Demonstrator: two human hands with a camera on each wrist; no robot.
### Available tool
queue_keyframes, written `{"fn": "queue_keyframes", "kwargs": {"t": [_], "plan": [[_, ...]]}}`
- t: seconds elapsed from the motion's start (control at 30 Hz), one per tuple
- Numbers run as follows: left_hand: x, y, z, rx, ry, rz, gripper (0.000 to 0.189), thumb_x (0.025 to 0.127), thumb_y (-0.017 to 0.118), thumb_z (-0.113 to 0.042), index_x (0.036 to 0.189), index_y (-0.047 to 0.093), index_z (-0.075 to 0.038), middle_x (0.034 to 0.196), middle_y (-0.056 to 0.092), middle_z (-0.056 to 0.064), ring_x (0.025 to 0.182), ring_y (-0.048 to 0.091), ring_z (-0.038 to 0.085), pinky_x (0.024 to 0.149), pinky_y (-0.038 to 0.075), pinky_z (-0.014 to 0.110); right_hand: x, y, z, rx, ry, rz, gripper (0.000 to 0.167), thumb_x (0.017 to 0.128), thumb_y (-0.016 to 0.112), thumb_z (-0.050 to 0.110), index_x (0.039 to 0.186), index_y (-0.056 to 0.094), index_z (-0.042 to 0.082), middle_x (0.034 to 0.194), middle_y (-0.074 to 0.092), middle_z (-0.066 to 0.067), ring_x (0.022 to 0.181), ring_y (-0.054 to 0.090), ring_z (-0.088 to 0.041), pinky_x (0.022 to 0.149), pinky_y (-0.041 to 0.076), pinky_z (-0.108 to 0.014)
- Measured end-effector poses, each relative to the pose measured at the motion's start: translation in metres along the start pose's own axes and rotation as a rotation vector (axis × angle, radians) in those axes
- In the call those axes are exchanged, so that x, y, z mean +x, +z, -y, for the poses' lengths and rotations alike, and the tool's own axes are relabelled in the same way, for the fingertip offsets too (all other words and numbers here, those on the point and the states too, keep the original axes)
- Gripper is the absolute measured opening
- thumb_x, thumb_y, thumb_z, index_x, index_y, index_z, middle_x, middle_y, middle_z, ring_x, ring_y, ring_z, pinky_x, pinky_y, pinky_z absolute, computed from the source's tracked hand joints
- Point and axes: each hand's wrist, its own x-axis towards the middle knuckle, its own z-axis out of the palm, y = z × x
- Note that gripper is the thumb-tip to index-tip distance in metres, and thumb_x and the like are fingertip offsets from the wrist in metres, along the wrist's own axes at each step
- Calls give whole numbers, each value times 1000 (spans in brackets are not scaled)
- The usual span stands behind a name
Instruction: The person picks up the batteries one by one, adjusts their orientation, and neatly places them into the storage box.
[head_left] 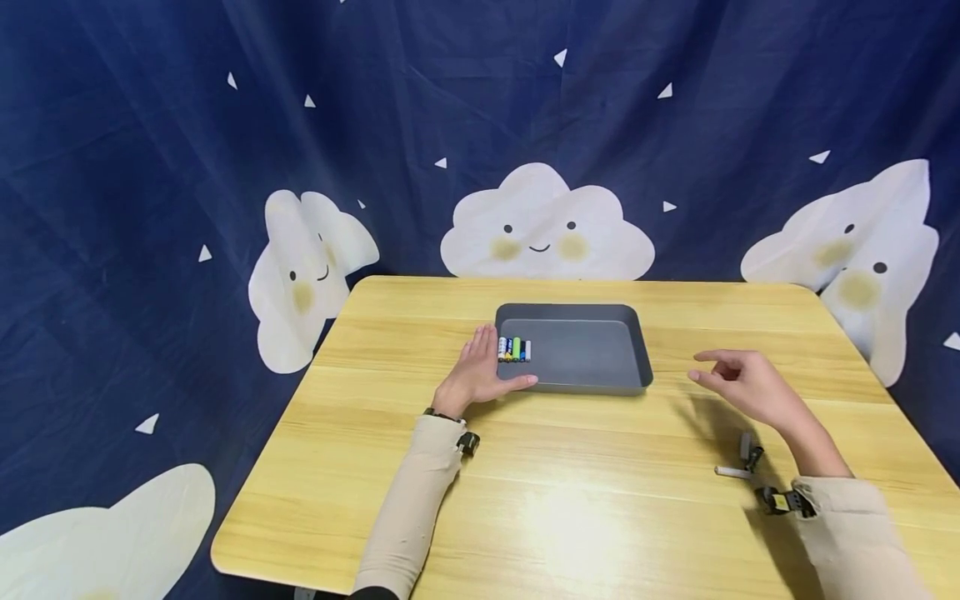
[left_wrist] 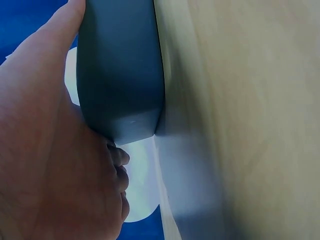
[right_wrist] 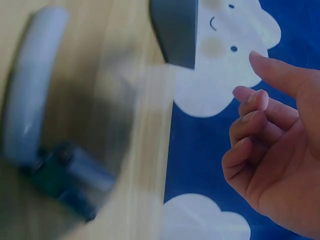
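On the table, the tray of batteries, probably light, stiff and best gripped at both ends, is touched on its left by the straight-fingered left hand, the loosely curled right hand being held apart, empty.

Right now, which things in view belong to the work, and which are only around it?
Probably the work:
gray tray, at the left hand
batteries in it
small loose pieces near the right hand

Only around:
table
cloud-patterned curtain
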Motion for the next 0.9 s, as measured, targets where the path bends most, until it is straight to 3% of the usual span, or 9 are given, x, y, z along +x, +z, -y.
{"fn": "queue_keyframes", "kwargs": {"t": [0.5,0.67,0.9], "plan": [[1,-3,-1,-16,-4,13,130,84,54,-85,166,-2,-2,176,-4,16,164,-3,28,135,7,47,-45,-12,-33,-69,61,-23,40,96,74,17,119,68,-15,70,53,1,58,39,0,52,32,-23],[1,-3,-2,-20,1,21,130,84,53,-86,166,-4,-2,176,-5,16,164,-4,28,135,5,46,-62,-10,-42,-98,113,8,45,96,74,23,121,67,-14,77,58,-1,62,42,0,53,34,-23],[1,-2,-2,-23,4,16,130,84,53,-86,166,-3,-2,176,-6,15,164,-4,27,135,4,44,-81,-6,-56,-62,97,62,48,90,81,18,123,66,-14,78,58,2,64,44,0,55,37,-22]]}}
